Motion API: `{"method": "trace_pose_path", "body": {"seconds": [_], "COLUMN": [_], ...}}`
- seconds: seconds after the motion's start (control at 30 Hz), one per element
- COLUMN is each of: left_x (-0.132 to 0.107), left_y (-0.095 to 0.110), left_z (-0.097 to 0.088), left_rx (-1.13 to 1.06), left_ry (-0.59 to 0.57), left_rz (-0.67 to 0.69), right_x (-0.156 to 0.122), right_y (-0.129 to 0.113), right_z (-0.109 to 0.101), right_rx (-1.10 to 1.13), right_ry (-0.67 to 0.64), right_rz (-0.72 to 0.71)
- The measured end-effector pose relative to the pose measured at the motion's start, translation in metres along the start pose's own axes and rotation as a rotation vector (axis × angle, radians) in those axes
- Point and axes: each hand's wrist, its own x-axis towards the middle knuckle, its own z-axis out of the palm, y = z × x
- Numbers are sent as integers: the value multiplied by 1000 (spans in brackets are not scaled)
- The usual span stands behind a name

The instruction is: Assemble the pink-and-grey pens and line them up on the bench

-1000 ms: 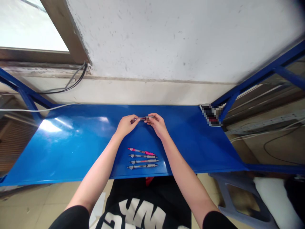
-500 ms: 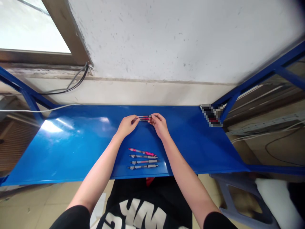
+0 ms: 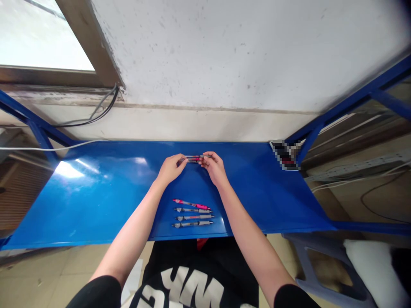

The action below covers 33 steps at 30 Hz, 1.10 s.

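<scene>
Together, left hand (image 3: 171, 167) and right hand (image 3: 214, 167) pinch a pen (image 3: 193, 158) stretched between their fingertips

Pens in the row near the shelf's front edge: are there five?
No, only four pens lie side by side there on the blue shelf.

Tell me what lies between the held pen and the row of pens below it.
In the head view, only bare blue tabletop lies between the held pen and the four-pen row.
</scene>
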Motion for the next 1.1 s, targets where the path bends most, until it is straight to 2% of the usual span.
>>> {"method": "trace_pose_path", "body": {"seconds": [0.23, 0.37, 0.53, 0.83, 1.1], "left_x": [1, 1, 1, 1, 2], "left_y": [-3, -2, -5, -4, -3], "left_z": [2, 2, 4, 1, -2], "left_rx": [-60, -120, -147, -31, -3], "left_ry": [6, -22, -2, 40, 31], "left_rz": [-25, -59, -92, 61, 69], "right_x": [3, 5, 4, 3, 3], "right_y": [2, 2, 2, -1, -2], "right_z": [-3, -5, -5, -4, -4], "right_rx": [-33, -114, -190, -225, -275], "right_ry": [29, 54, 59, 54, 43], "right_rz": [-21, -36, -68, -95, -120]}}
